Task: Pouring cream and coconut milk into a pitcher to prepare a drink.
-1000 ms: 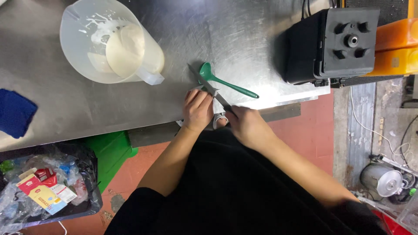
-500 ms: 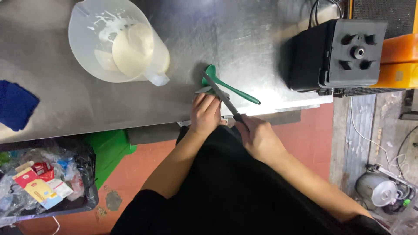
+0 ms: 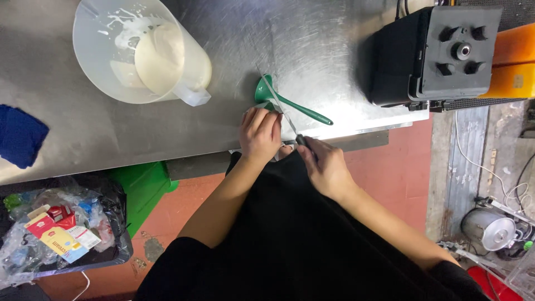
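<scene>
My left hand (image 3: pixel 259 135) presses down on something small at the front edge of the steel counter (image 3: pixel 312 50); the thing is hidden under the fingers. My right hand (image 3: pixel 326 166) grips the handle of a knife (image 3: pixel 280 107), whose thin blade runs up past the left fingers. Just behind the blade lies a green ladle (image 3: pixel 290 100), its bowl to the left. A large translucent pitcher (image 3: pixel 142 53) with cream-coloured liquid stands further left on the counter.
A black blender base (image 3: pixel 440 53) sits at the counter's right end, an orange box (image 3: pixel 512 61) beside it. A blue cloth (image 3: pixel 19 136) lies at the left. Below are a bin of rubbish (image 3: pixel 58 234), a green crate (image 3: pixel 146 187) and a metal pot (image 3: pixel 496 228).
The view has shifted a little. My hands stay together at the counter edge, and the knife blade now points further up over the ladle's bowl.
</scene>
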